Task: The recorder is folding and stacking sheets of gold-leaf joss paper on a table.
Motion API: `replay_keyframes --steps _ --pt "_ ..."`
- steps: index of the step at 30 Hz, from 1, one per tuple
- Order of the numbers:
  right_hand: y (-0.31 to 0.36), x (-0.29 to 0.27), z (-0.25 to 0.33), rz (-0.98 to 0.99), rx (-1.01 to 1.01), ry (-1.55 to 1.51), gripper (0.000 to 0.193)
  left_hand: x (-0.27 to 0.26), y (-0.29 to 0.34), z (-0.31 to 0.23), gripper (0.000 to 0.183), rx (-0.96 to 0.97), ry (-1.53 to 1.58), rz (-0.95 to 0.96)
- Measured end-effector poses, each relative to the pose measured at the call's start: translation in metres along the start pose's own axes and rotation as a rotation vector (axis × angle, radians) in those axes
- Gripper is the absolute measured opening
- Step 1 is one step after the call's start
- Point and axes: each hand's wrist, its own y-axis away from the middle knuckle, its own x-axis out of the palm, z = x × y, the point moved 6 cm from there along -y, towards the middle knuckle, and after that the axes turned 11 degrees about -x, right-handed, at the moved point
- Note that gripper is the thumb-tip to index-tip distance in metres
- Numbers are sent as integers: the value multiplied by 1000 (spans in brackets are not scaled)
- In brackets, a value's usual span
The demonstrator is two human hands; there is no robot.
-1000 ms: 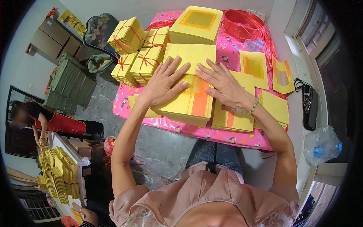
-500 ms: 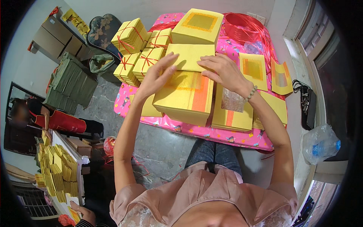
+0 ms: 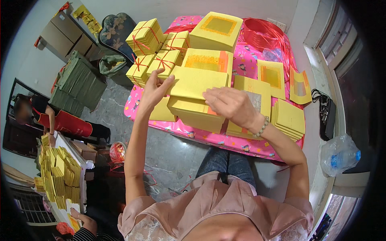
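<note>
A folded yellow paper sheet [image 3: 197, 82] lies crosswise on a thick stack of yellow paper [image 3: 195, 111] at the bed-like pink surface's near side. My left hand [image 3: 156, 89] is at the sheet's left end, thumb touching its edge and fingers apart. Closed, with fingers curled together, my right hand [image 3: 231, 105] presses on the sheet's near folded edge toward its right end. Behind the sheet, the stack's top shows an orange-bordered printed patch. What lies under the right fingers is hidden.
Bundles tied with red string [image 3: 163, 60] stand at the left back, beside another tall paper stack [image 3: 217, 30]. Loose yellow sheets [image 3: 287, 118] lie to the right on the pink cover [image 3: 246, 60]. A red string coil [image 3: 261, 34] sits behind. A co-worker in a red apron [image 3: 66, 123] stands far left.
The folded sheet has come nearer to me, uncovering the printed patch behind it. My right hand has moved nearer and curled its fingers; my left hand has shifted slightly nearer.
</note>
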Motion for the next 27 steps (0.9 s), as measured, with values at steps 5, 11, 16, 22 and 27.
replay_keyframes --steps 5,11,16,22,27 --pt "-5 1 31 88 9 -3 29 -10 22 23 69 -125 83 85" --pt "-3 4 54 142 -3 61 28 -9 37 41 50 -146 334 297" --pt "5 -2 62 127 20 -6 24 -8 48 50 44 18 567 276" --pt "10 -27 51 -101 97 -180 20 -24 65 63 45 99 660 243" --pt "25 -22 21 -50 302 -132 23 -67 58 103 48 46 818 176"
